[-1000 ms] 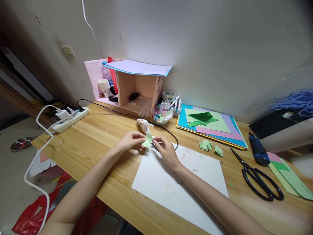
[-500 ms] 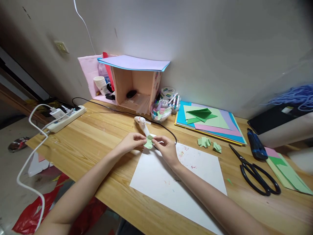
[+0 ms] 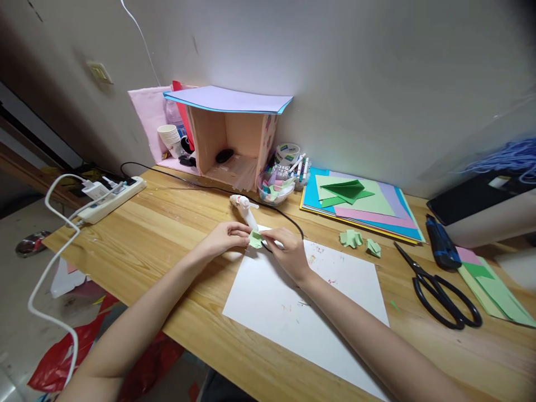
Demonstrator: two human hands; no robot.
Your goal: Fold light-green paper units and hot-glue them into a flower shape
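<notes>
Between my two hands is a small folded piece of light green paper (image 3: 255, 240), over the far left corner of a white sheet (image 3: 310, 318). My left hand (image 3: 228, 237) pinches its left side with the fingertips. From the right, my right hand (image 3: 288, 251) has thumb and fingers closed on its other edge. Just behind the paper stands a white glue gun (image 3: 244, 209), its black cord running off behind. To the right lie two more folded light green paper pieces (image 3: 350, 239), one larger than the other.
Black-handled scissors (image 3: 439, 290), a utility knife (image 3: 443, 245) and green paper strips (image 3: 498, 287) lie at the right. Behind are stacked coloured papers (image 3: 364, 204), a bowl of scraps (image 3: 276, 190) and an open cardboard box (image 3: 230, 134). A power strip (image 3: 113, 201) sits at the left edge.
The green paper piece looks turned between my fingers, its shape now more folded up. Both hands stay in nearly the same place. The view has shifted slightly.
</notes>
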